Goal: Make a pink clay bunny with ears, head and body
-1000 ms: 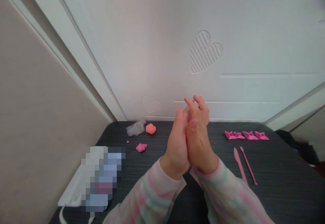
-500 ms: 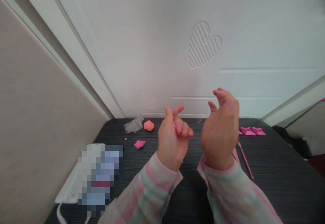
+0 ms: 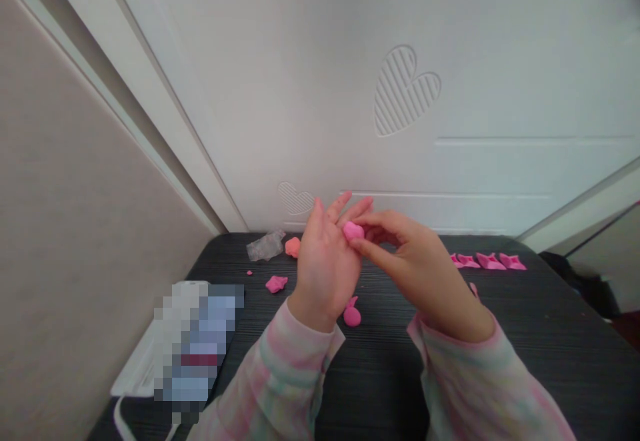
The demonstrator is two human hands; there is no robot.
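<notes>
One pink lump (image 3: 353, 230) is pinched by the right hand (image 3: 417, 261) over the spread left hand (image 3: 327, 271) — too firm a squeeze could dent it

Dark table (image 3: 525, 348) before a white panel (image 3: 280, 81) with ridged hearts (image 3: 404, 98), beige wall (image 3: 85, 241) at left.

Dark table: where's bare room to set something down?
Widest: right side of the table, between right sleeve and right edge, nearer than the row of pink pieces. Narrower: between right sleeve and left sleeve, nearer than the pink ball. Crowded: back left, with clear wrapper, orange lump and pink lump; far left, white box; middle, under left hand and right hand.
</notes>
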